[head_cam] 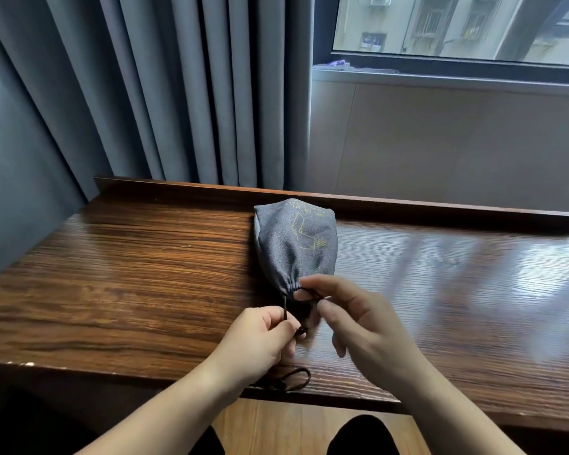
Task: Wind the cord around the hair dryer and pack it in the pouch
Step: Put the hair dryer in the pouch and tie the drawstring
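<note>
A: Where is the hair dryer? None is seen on the wooden desk (145, 257).

B: It is judged to be inside the grey pouch (296, 244), which lies bulging at the far middle of the desk, its gathered mouth turned toward the near edge. The dryer itself is hidden by the cloth.

A: How are the hands placed?

B: The dark drawstring (56, 310) is pinched between thumb and fingers of the left hand (260, 339), just near of the mouth. The right hand (358, 326) is held at the right of the mouth, its fingertips on the gathered cloth or the cord there; whether anything is truly gripped cannot be told, as it is blurred.

A: What could go wrong?

B: If the string is pulled from one side only, the pouch may be dragged toward the near edge instead of being cinched. A loose loop of string (293, 379) lies at that edge and could be snagged by the left wrist. If the mouth is left slack, the dryer could slide out.
</note>
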`<state>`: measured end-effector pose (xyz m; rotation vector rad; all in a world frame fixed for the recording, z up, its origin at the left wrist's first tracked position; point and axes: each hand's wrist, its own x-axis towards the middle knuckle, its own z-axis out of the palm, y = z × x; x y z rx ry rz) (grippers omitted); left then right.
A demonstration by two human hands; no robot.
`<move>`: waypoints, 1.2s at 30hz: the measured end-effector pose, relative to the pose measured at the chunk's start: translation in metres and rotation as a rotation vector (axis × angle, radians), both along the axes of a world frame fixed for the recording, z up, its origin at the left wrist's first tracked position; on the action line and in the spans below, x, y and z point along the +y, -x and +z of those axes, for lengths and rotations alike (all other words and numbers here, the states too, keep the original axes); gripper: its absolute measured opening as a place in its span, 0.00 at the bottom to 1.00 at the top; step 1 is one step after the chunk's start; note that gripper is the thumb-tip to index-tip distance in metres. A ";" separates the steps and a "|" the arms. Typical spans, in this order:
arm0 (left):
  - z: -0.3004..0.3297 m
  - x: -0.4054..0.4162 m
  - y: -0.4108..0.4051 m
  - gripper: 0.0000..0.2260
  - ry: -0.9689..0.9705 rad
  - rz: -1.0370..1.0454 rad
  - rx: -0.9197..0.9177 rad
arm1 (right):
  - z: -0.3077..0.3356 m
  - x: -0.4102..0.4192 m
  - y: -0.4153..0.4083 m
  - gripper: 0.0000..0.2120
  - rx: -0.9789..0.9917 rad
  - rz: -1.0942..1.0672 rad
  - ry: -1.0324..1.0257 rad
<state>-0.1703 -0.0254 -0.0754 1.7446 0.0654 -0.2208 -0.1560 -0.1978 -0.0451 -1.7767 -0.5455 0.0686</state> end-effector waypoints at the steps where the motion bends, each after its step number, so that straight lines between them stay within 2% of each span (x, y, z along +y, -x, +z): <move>1: 0.002 -0.001 0.001 0.12 -0.008 -0.011 -0.006 | -0.002 0.002 -0.002 0.14 -0.087 -0.013 0.174; 3: 0.006 -0.001 0.004 0.15 -0.005 -0.032 0.000 | -0.005 0.004 -0.006 0.12 -0.229 -0.026 0.477; 5: 0.008 -0.001 0.007 0.16 -0.014 -0.046 0.001 | -0.006 0.006 -0.006 0.10 -0.298 -0.020 0.613; 7: 0.009 0.000 0.008 0.15 -0.051 -0.060 -0.022 | -0.002 0.005 -0.007 0.09 -0.345 -0.017 0.667; 10: 0.007 0.001 0.008 0.17 -0.095 -0.084 -0.046 | 0.001 0.004 -0.011 0.14 -0.389 0.014 0.698; 16: 0.006 0.002 0.005 0.15 -0.064 -0.089 -0.017 | 0.003 -0.001 -0.018 0.17 -0.409 0.060 0.798; 19: 0.009 0.002 0.004 0.15 0.014 -0.096 0.022 | 0.006 -0.001 -0.018 0.14 -0.409 0.033 0.631; 22: 0.011 0.002 0.002 0.13 0.143 -0.084 0.089 | -0.001 -0.009 -0.020 0.11 -0.308 -0.239 0.291; 24: 0.013 0.002 0.001 0.10 0.220 -0.088 0.109 | -0.012 -0.016 -0.024 0.08 -0.184 -0.383 0.203; 27: 0.014 0.003 0.000 0.09 0.244 -0.076 0.109 | -0.029 -0.016 -0.021 0.07 0.026 -0.328 0.203; 30: 0.013 0.001 -0.001 0.09 0.245 -0.072 0.099 | -0.039 -0.012 -0.012 0.15 0.204 -0.210 0.134; 33: 0.012 -0.001 -0.002 0.12 0.216 -0.079 0.068 | -0.042 -0.006 -0.008 0.27 0.275 -0.137 0.051; 36: 0.010 0.000 -0.002 0.11 0.165 -0.081 0.031 | -0.044 0.000 -0.007 0.29 0.305 -0.090 -0.070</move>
